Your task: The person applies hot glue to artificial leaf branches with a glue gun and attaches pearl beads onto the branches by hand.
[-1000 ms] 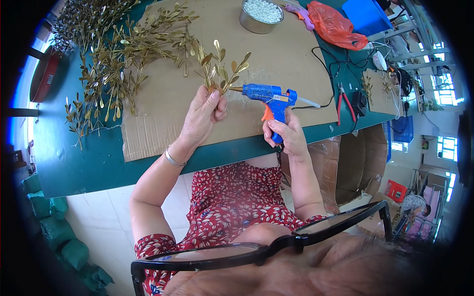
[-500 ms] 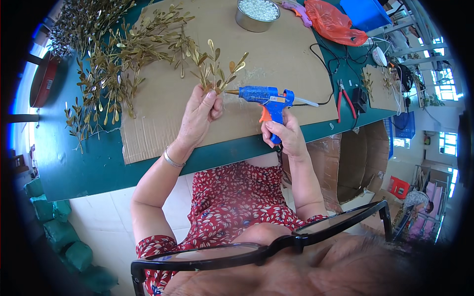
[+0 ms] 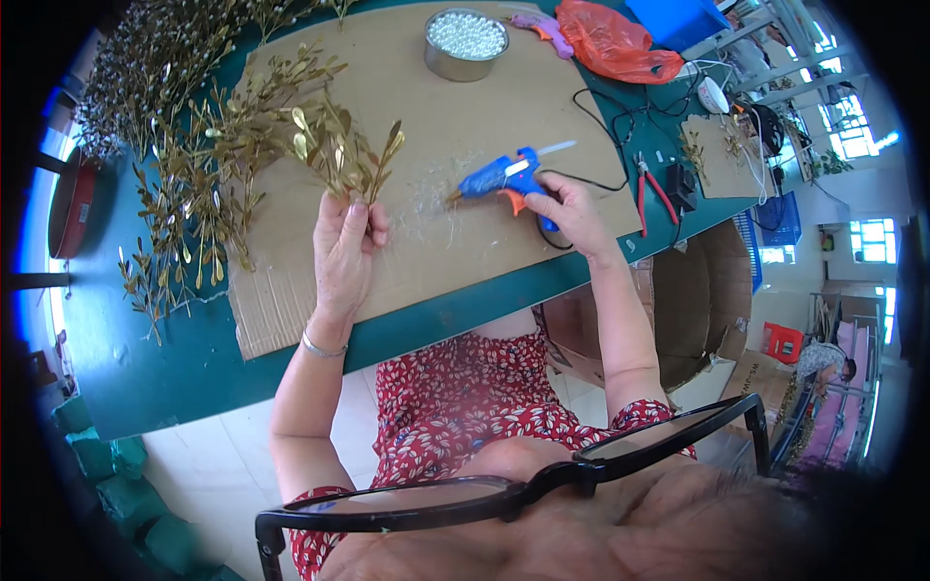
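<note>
While the left hand [image 3: 344, 237] pinches a slender gold-leaved sprig [image 3: 339, 160], I see, at its three o'clock, the right hand [image 3: 573, 215] gripping a blue plastic glue gun [image 3: 496, 177], nozzle [image 3: 453, 198] toward eight.

Glue gun [image 3: 501, 177] now farther from sprig [image 3: 341, 160]

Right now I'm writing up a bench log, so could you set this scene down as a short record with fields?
Left hand: holds a gold-leaved sprig
Right hand: on the blue glue gun; firmness of grip unclear
Nozzle: over the cardboard sheet, apart from the sprig
Table: green, under the cardboard
Far side: round tin of white beads
Right side: red-handled pliers
</note>
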### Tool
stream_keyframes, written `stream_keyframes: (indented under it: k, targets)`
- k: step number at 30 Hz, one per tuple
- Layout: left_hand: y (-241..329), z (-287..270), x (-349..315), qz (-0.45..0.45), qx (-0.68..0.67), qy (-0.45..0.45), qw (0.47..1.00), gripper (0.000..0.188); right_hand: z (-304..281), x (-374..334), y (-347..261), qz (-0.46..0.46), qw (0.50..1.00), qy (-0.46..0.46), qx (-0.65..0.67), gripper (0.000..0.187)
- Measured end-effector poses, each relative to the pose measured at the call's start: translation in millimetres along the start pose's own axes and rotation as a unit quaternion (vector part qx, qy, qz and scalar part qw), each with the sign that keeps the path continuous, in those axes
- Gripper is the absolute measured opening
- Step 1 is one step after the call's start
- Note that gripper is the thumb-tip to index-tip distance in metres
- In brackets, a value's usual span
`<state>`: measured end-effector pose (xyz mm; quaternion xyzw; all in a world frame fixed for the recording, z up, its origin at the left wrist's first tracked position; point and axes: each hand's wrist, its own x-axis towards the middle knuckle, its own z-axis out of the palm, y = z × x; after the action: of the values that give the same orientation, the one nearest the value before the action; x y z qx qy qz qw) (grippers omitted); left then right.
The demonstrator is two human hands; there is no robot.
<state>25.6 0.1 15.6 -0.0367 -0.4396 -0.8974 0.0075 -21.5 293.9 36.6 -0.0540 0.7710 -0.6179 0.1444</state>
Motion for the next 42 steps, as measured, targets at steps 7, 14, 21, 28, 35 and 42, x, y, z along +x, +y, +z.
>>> stream_keyframes:
  k: [7, 14, 21, 28, 35, 42]
  targets:
    - [-2, -8, 0, 0.007, 0.014, 0.038, 0.999, 0.024, -20, 43, -27, -0.071, 0.961, 0.022, -0.266, 0.024]
    - [-6, -5, -2, -0.032, 0.053, 0.053, 0.997, 0.023, -20, 235, -55, -0.233, 0.85, 0.087, -0.464, 0.023]
    - [-10, -7, 6, -0.025, 0.074, 0.046, 0.996, 0.023, 1, 270, -68, -0.15, 0.8, 0.025, -0.58, 0.015]
    - [-15, -8, 7, -0.041, 0.065, 0.034, 0.996, 0.019, 1, 273, -61, -0.174, 0.822, 0.053, -0.54, 0.018]
    - [-11, -8, -1, -0.034, 0.059, 0.056, 0.996, 0.018, 11, 266, -65, -0.141, 0.845, 0.022, -0.515, 0.019]
    - [-11, -5, 4, -0.048, 0.069, 0.05, 0.995, 0.02, -18, 235, -55, -0.284, 0.928, 0.055, -0.233, 0.018]
